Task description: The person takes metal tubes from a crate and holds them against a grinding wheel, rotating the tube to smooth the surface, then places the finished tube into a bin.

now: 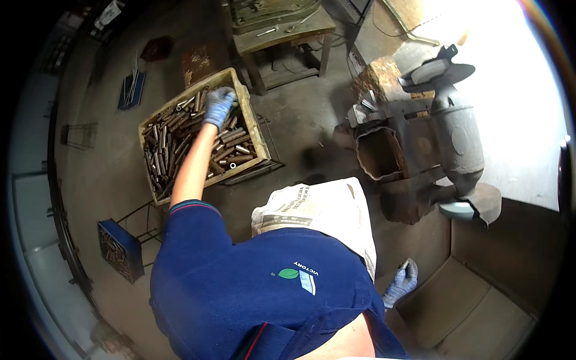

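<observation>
My left hand, in a blue-and-white knitted glove, reaches into the far right part of a yellowish crate. The crate is heaped with short metal tubes, some dark and rusty, some shiny at the ends. The fingers are curled down at the tubes, and whatever is in them is hidden. Low at my right side hangs my right hand, gloved the same way, with its fingers bent together. I cannot make out whether it holds anything small. A pale cloth apron with printing covers my lap.
To the right stands a grinding machine with a rusty open box beside it. A wooden table with tools is at the back. A blue bin of small parts stands at the left. Brown panels lie near my right hand.
</observation>
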